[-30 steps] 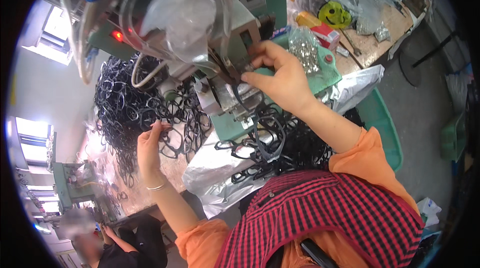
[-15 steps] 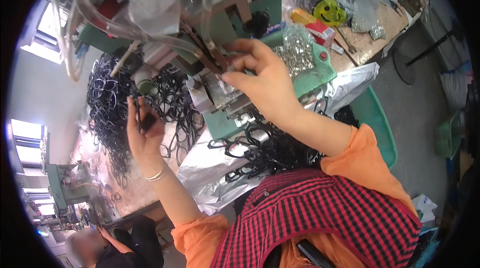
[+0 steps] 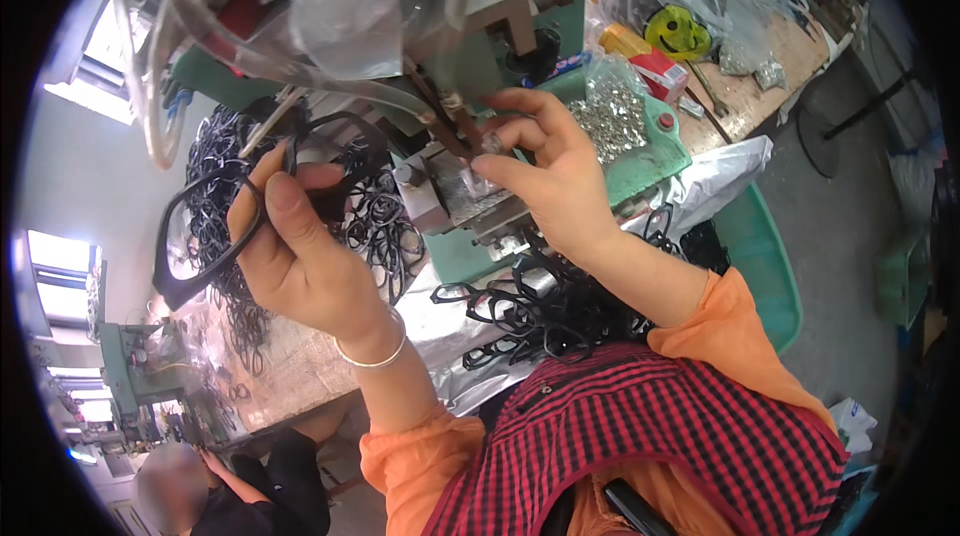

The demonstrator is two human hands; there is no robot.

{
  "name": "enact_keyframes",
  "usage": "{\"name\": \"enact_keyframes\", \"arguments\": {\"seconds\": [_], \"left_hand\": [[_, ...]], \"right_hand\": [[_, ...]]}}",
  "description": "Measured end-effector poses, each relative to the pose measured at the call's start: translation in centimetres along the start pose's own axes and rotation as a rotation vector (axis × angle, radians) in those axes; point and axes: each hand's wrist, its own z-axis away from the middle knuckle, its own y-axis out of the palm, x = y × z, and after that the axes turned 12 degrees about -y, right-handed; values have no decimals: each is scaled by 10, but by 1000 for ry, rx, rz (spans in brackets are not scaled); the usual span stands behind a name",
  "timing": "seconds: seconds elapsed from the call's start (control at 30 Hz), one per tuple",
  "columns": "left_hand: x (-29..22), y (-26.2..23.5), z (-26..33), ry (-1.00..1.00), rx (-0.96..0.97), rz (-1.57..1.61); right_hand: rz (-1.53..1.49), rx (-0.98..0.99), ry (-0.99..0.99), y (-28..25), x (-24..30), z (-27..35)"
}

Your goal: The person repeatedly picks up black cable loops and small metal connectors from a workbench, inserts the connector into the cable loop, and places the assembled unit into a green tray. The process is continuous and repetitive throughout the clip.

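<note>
My left hand point(image 3: 315, 261) grips a black glasses frame point(image 3: 184, 289) between thumb and fingers, raised in front of the machine's left side. One rim of the frame faces me, and its other end reaches behind my fingers. At the metal fixture point(image 3: 425, 204) of a green bench machine point(image 3: 560, 6), my right hand point(image 3: 565, 176) has thumb and forefinger pinched together, right beside the machine's narrow jaws point(image 3: 462, 131). Whatever sits between those fingertips is too small to make out. A heap of small shiny metal parts point(image 3: 612, 124) lies just beyond this hand.
Black glasses frames are piled point(image 3: 245, 321) behind my left hand, and more point(image 3: 540, 311) lie on silver sheeting point(image 3: 425, 336) before me. Clear hoses point(image 3: 300, 76) hang over the machine. A green bin point(image 3: 770, 266) stands at right. Another person point(image 3: 240, 496) sits at lower left.
My left hand has moved away from the pile and closer to me, turning the black frame so its rim shows broadly. My right hand stays at the fixture. The whole view has shifted slightly.
</note>
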Motion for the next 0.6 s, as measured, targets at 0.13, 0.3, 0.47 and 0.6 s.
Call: {"name": "enact_keyframes", "arguments": {"seconds": [0.13, 0.3, 0.47, 0.6], "left_hand": [[-3, 3, 0, 15, 70, 24], [-16, -35, 24, -399, 522, 388], [-1, -29, 63, -1189, 1141, 699], [8, 4, 72, -1417, 1041, 669]], "right_hand": [[-73, -96, 55, 4, 4, 4], [264, 189, -89, -8, 49, 19], [969, 229, -46, -116, 22, 24], [1127, 293, -276, -145, 15, 29]]}}
